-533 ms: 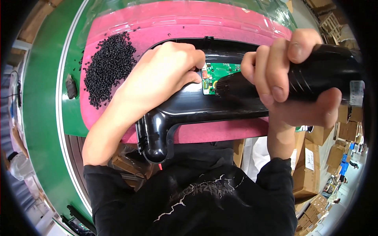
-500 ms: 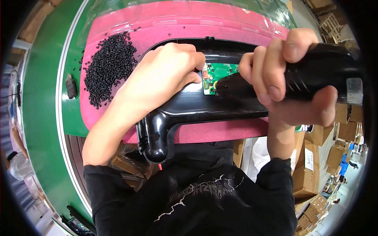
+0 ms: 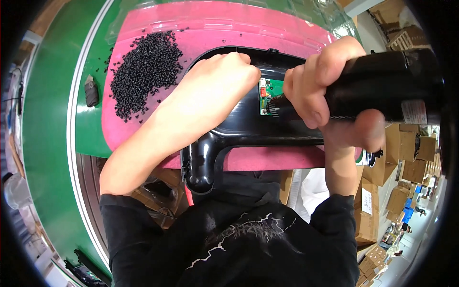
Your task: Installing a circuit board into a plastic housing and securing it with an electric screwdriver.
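Observation:
A glossy black plastic housing (image 3: 239, 122) lies open on the pink mat (image 3: 267, 159), and a green circuit board (image 3: 264, 98) sits inside it. My right hand (image 3: 320, 83) is wrapped around a thick black electric screwdriver (image 3: 394, 88), held tilted with its narrow, ribbed end over the board. That end and the hand cover much of the board. Curled over the housing just left of the board is my left hand (image 3: 222, 79); its fingertips are hidden beneath it, so anything pinched there cannot be made out.
A heap of small black screws (image 3: 146, 69) lies on the mat's left part. Clear plastic sheeting (image 3: 205, 24) runs along the far edge. A dark wrapped lump (image 3: 91, 91) rests on the green table (image 3: 52, 158). Cardboard boxes (image 3: 367, 210) stand at the right.
The housing, mat and screws appear shifted to the right in view. My left hand has rolled over, hiding its fingertips. The screwdriver's angle over the board has changed.

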{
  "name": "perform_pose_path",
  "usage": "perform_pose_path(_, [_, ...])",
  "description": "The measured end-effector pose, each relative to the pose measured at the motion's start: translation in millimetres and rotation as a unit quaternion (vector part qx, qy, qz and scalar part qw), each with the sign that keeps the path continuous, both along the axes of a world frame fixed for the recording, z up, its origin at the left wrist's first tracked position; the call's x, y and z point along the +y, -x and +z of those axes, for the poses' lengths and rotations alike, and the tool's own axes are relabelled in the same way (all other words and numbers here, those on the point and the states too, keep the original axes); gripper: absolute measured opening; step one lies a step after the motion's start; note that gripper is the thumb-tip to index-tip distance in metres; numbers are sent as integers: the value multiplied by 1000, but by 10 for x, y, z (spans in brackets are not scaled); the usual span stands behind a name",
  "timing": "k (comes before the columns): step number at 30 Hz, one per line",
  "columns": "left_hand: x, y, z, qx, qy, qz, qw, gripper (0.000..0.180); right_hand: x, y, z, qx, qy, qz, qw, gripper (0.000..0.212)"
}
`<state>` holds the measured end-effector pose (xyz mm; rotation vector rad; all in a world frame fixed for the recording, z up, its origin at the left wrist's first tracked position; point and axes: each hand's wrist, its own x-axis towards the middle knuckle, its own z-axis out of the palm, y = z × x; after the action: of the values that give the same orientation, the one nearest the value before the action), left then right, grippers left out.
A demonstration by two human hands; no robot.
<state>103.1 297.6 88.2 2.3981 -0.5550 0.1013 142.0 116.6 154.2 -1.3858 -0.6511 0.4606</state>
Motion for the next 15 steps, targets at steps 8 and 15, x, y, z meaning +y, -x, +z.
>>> perform_pose_path(8, [-100,-24,16,32,56,18,998,25,-206,-93,-211,-66,-174,37,982,57])
perform_pose_path(15, [-81,-90,-13,11,62,-107,992,22,-472,-165,34,9,-306,9,952,50])
